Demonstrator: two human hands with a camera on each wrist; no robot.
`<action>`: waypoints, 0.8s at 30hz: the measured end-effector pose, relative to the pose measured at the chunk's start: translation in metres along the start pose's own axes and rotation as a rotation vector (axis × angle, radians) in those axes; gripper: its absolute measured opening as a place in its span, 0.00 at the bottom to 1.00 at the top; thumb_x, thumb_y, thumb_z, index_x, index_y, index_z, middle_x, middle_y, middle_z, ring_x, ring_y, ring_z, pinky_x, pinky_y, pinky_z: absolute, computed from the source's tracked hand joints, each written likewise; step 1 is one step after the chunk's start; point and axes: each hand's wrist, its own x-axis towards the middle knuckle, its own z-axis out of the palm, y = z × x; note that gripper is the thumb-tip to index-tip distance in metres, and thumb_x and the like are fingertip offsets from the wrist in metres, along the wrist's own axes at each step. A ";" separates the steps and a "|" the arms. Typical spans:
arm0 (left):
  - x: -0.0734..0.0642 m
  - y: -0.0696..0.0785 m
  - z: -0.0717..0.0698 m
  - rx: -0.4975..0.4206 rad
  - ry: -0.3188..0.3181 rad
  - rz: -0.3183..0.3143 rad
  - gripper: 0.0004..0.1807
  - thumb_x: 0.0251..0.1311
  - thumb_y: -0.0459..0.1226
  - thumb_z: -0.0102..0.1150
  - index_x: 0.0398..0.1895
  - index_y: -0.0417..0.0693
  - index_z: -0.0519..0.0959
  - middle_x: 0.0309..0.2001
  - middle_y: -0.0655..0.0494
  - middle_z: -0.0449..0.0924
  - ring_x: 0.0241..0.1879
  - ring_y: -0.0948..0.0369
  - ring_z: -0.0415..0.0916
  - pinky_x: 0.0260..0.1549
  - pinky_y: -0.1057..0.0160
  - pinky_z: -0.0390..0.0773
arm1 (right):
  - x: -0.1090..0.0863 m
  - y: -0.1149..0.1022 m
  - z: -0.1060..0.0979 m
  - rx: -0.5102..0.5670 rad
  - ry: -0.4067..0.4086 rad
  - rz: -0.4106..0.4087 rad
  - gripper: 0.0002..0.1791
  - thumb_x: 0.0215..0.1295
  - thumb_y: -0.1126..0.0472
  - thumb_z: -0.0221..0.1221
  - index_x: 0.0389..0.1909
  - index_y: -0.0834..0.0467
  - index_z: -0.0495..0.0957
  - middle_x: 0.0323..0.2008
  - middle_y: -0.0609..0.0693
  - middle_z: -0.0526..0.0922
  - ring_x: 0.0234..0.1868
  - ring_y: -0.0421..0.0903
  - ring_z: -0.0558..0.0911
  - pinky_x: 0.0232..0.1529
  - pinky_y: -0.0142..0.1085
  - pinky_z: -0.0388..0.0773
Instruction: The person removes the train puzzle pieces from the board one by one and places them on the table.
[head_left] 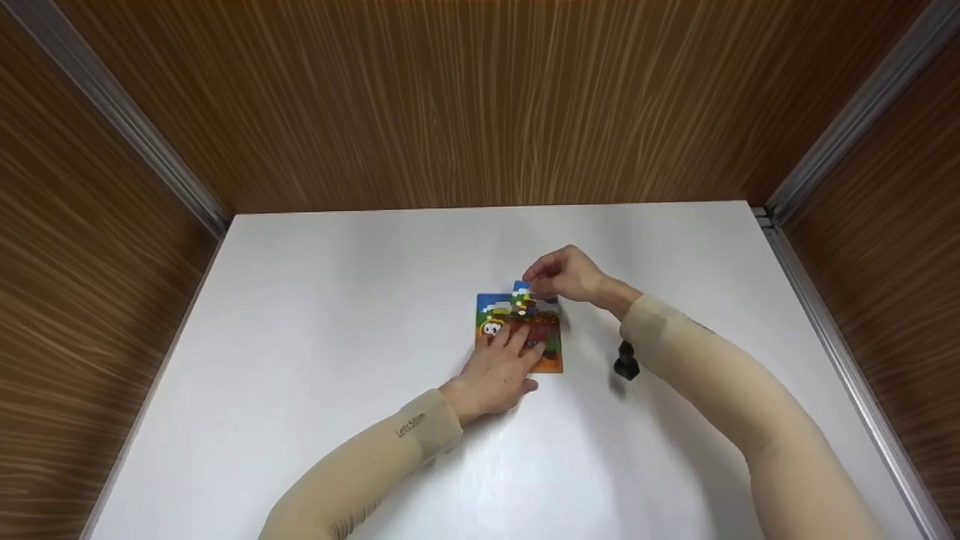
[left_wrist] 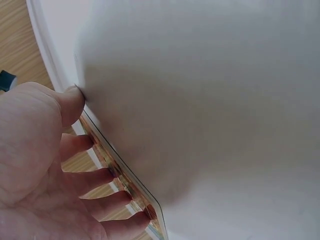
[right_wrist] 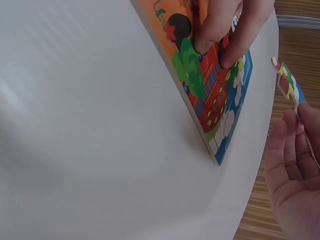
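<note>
A flat, brightly printed puzzle board lies on the white table, with a cartoon scene of blue sky, clouds and a red building. My left hand rests on its lower part with fingers spread. In the left wrist view the left fingertips touch the board, and the thumb is at its near edge. Above the board's far edge my right hand pinches a small puzzle piece between thumb and fingers. In the right wrist view that piece has a curved, cut-out outline and stands clear of the board.
The white table spreads around the board on all sides. Brown wood-grain panels enclose it at the back, left and right, with metal strips along the corners. A small black object shows beside the right forearm.
</note>
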 end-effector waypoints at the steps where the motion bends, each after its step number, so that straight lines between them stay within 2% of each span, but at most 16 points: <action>1: 0.000 0.000 0.000 0.002 0.000 0.000 0.38 0.85 0.59 0.54 0.90 0.59 0.64 0.92 0.44 0.56 0.89 0.40 0.58 0.83 0.32 0.68 | -0.001 0.001 -0.001 -0.004 -0.003 0.001 0.12 0.76 0.64 0.68 0.55 0.61 0.93 0.55 0.62 0.94 0.48 0.43 0.90 0.54 0.36 0.91; 5: -0.001 0.000 -0.001 -0.002 -0.003 -0.003 0.38 0.85 0.59 0.54 0.90 0.59 0.64 0.92 0.44 0.56 0.90 0.41 0.57 0.83 0.32 0.67 | -0.006 0.007 -0.007 -0.008 -0.005 0.009 0.12 0.76 0.64 0.69 0.55 0.61 0.92 0.55 0.62 0.94 0.46 0.42 0.90 0.53 0.37 0.92; 14: -0.002 0.000 -0.001 -0.021 0.003 -0.007 0.37 0.85 0.58 0.55 0.90 0.60 0.64 0.91 0.44 0.58 0.90 0.40 0.57 0.83 0.32 0.68 | -0.022 0.024 -0.023 -0.007 0.024 0.013 0.12 0.77 0.66 0.68 0.55 0.63 0.92 0.55 0.63 0.94 0.43 0.40 0.90 0.46 0.29 0.90; 21: -0.001 0.000 -0.001 -0.058 -0.022 -0.023 0.38 0.86 0.58 0.52 0.91 0.61 0.61 0.92 0.45 0.55 0.91 0.40 0.53 0.85 0.32 0.63 | -0.031 0.040 -0.039 -0.009 0.070 0.043 0.12 0.77 0.67 0.68 0.55 0.67 0.92 0.56 0.67 0.93 0.43 0.40 0.91 0.48 0.32 0.91; 24: -0.001 0.000 -0.001 -0.069 -0.025 -0.022 0.38 0.86 0.58 0.52 0.92 0.61 0.61 0.92 0.44 0.54 0.91 0.39 0.53 0.86 0.32 0.63 | -0.035 0.046 -0.047 -0.038 0.079 0.080 0.13 0.78 0.66 0.68 0.57 0.65 0.92 0.58 0.66 0.93 0.45 0.40 0.90 0.49 0.29 0.90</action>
